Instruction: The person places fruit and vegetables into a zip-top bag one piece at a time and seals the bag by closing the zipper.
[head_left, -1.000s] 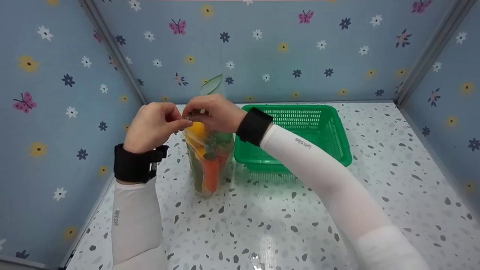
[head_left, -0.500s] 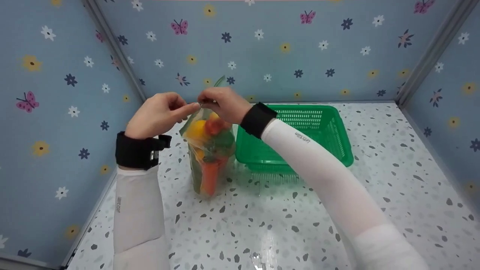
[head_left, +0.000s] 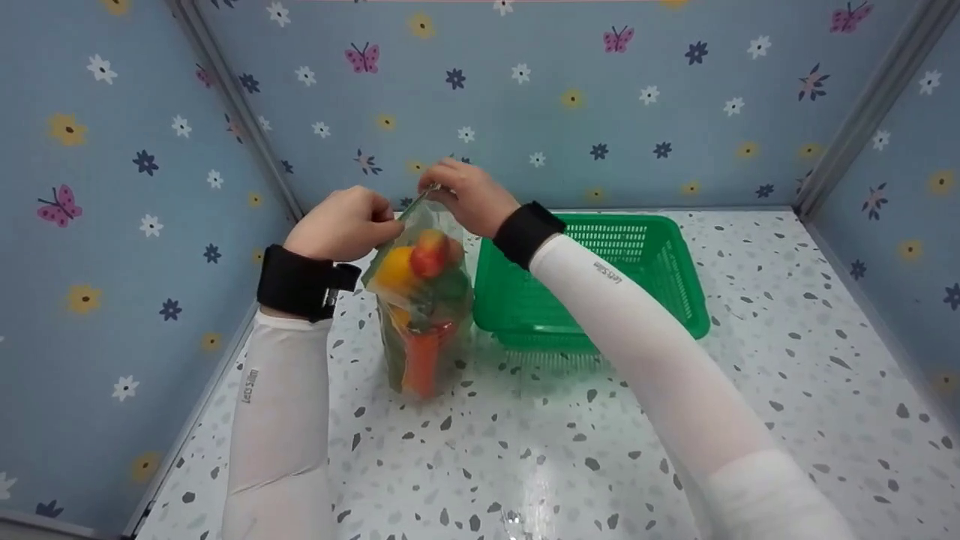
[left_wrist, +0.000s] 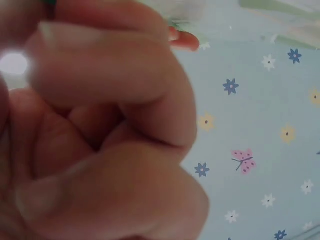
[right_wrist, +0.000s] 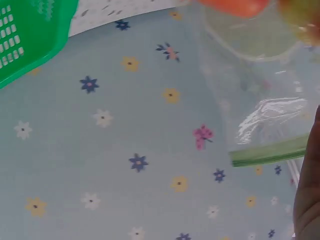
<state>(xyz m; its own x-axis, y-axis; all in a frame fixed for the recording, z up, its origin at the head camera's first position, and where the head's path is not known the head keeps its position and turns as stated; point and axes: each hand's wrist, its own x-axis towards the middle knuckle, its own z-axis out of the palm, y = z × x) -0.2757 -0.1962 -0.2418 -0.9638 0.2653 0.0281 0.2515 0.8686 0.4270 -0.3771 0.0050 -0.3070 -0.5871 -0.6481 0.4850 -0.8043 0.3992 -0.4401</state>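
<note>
A clear zip bag (head_left: 448, 352) stands upright on the table, filled with colourful produce. Inside it show a yellow piece (head_left: 396, 268), a red-and-yellow round fruit (head_left: 430, 253), something dark green (head_left: 448, 287) and a long orange piece (head_left: 421, 364). My left hand (head_left: 345, 225) pinches the bag's top edge on the left, its fingers (left_wrist: 115, 75) curled in the left wrist view. Higher and to the right, my right hand (head_left: 476, 199) pinches the far end of that edge. The right wrist view shows a green zip strip (right_wrist: 270, 151) along the bag's mouth, beside the hand.
Just right of the bag sits a green plastic basket (head_left: 517, 328) with slotted walls. Blue flower-patterned panels (head_left: 540, 120) close in the speckled white table (head_left: 495, 442) at the back and on both sides.
Both hands have moved right along the bag's top edge, and the right has also risen and drawn away from the left. The red-and-yellow fruit, earlier hidden behind the right hand, now shows.
</note>
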